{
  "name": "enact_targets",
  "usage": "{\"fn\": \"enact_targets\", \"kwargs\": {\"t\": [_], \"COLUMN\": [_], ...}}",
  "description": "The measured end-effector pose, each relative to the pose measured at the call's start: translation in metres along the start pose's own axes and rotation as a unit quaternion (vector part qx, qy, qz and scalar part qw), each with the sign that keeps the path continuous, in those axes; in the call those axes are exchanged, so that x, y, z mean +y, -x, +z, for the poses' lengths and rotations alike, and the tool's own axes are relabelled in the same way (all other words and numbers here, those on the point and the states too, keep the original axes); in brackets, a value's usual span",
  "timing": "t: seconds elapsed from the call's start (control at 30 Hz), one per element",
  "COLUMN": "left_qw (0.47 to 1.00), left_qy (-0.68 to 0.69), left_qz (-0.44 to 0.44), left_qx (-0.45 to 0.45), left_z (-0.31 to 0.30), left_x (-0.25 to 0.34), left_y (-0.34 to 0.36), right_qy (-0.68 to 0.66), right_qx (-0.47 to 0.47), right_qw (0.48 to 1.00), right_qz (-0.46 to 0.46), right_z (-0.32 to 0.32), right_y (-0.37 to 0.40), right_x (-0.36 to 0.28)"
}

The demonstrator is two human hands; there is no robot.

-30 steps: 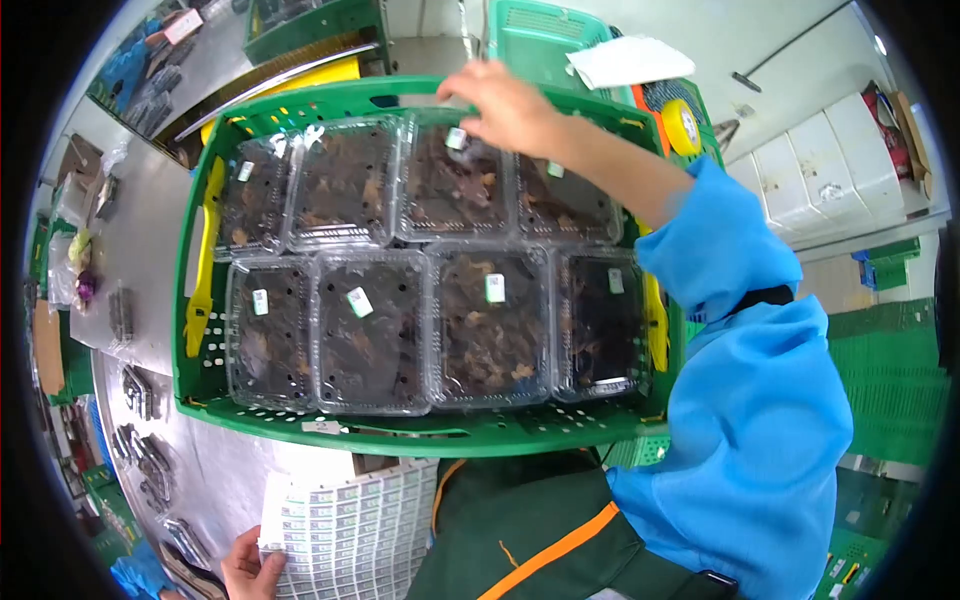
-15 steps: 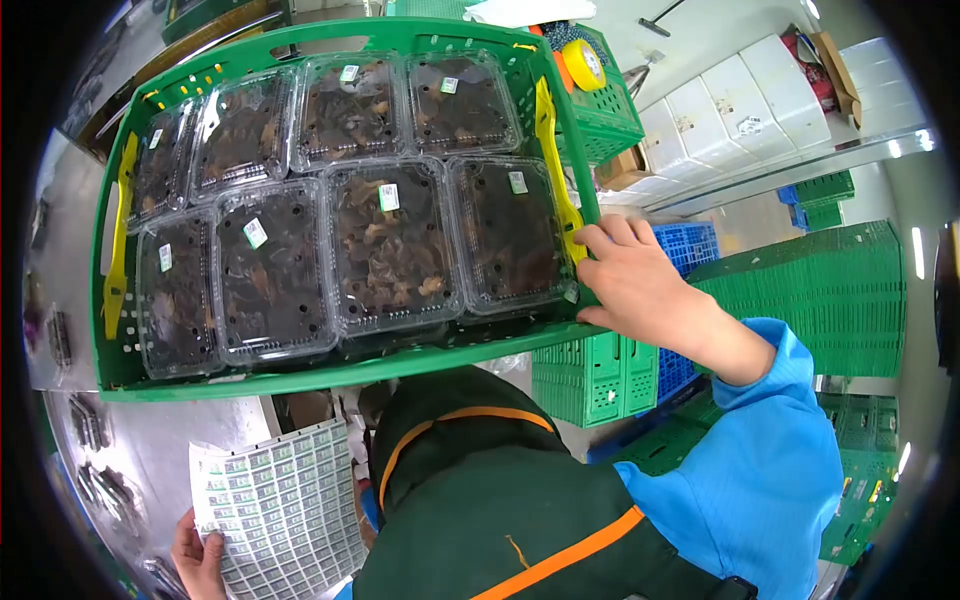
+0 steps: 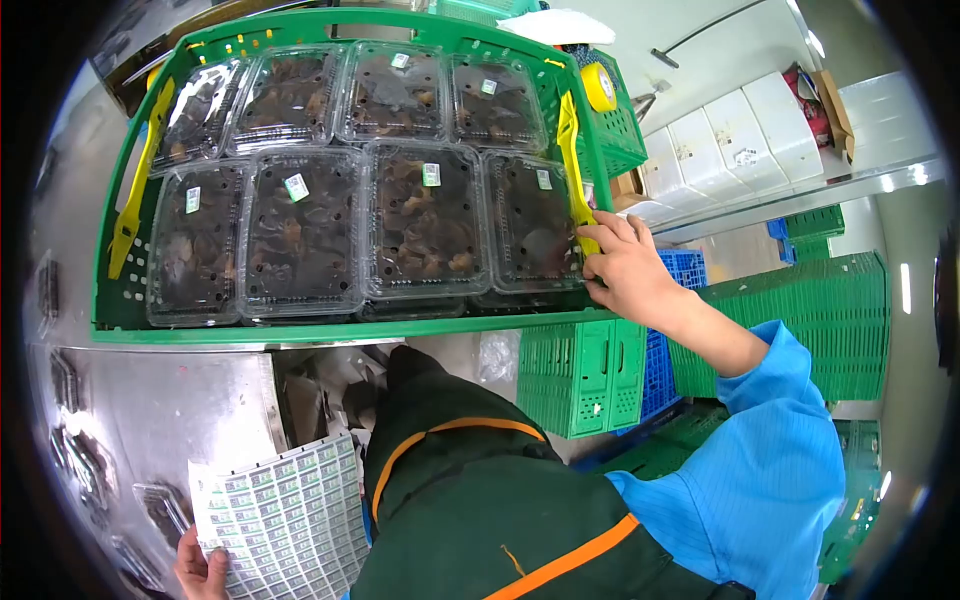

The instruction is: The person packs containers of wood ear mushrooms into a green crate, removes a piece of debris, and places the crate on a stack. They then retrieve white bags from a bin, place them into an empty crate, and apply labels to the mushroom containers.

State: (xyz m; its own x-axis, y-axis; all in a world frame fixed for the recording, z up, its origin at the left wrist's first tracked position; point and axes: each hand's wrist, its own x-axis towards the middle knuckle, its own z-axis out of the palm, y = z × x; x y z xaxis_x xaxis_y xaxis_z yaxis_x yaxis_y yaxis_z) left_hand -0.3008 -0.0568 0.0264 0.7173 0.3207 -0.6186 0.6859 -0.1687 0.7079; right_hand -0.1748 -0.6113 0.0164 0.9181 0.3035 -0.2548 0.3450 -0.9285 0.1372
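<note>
My right hand (image 3: 640, 275) curls its fingers over the right rim of a green plastic crate (image 3: 300, 333), close to a yellow handle (image 3: 570, 165). Two rows of clear lidded clamshell boxes (image 3: 427, 230) lie in the crate, with dark brown, ruffled pieces inside that look like wood ear mushrooms. A small white-and-green label sticks to most of the lids; the back left box shows none. At the lower left, my left hand (image 3: 203, 570) pinches the edge of a sheet of labels (image 3: 290, 515), thumb on top. More boxes show partly beneath the front row.
Under the crate is a metal table (image 3: 180, 410), with several clear empty-looking clamshells (image 3: 75, 465) at its left. Stacked green crates (image 3: 790, 320) and a blue crate (image 3: 655, 375) stand to the right. White boxes (image 3: 745, 135) line the back. Yellow tape (image 3: 598, 88) sits beyond the crate.
The crate has shifted away from my body and turned slightly, with my right hand still at its rim. More of the table's front shows. The label sheet sits slightly lower in view.
</note>
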Motion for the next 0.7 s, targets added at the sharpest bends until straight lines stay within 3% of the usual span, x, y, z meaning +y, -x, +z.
{"fn": "enact_targets", "kwargs": {"t": [0.1,0.17,0.2,0.23,0.3,0.37,0.4,0.47,0.7], "left_qw": [1.000,0.999,0.999,0.998,0.998,0.996,0.994,0.992,0.995], "left_qy": [0.001,0.001,-0.005,-0.015,-0.008,-0.024,-0.055,-0.098,-0.070], "left_qz": [0.010,0.023,0.022,0.022,0.027,0.020,0.039,0.045,0.038], "left_qx": [-0.024,-0.022,-0.042,-0.061,-0.060,-0.086,-0.089,-0.073,-0.060], "left_z": [-0.008,-0.011,-0.014,-0.016,-0.006,0.000,0.004,0.014,0.023], "left_x": [-0.008,-0.009,-0.008,-0.005,0.009,0.018,0.024,0.042,0.064], "left_y": [-0.004,-0.008,-0.011,-0.012,-0.014,-0.018,-0.016,-0.004,0.014], "right_qy": [-0.028,-0.311,-0.385,-0.366,-0.285,-0.178,-0.103,-0.079,-0.101], "right_qx": [0.005,-0.010,0.047,0.094,0.310,0.419,0.442,0.462,0.460], "right_qw": [1.000,0.948,0.920,0.924,0.904,0.879,0.880,0.873,0.866], "right_qz": [-0.005,0.060,0.050,0.062,-0.069,-0.139,-0.141,-0.136,-0.168], "right_z": [-0.015,-0.051,-0.069,-0.089,-0.091,-0.083,-0.079,-0.070,-0.072], "right_y": [-0.003,-0.017,-0.032,-0.053,-0.116,-0.197,-0.233,-0.280,-0.363], "right_x": [0.002,0.004,0.003,-0.003,-0.007,-0.005,-0.003,-0.003,-0.060]}}
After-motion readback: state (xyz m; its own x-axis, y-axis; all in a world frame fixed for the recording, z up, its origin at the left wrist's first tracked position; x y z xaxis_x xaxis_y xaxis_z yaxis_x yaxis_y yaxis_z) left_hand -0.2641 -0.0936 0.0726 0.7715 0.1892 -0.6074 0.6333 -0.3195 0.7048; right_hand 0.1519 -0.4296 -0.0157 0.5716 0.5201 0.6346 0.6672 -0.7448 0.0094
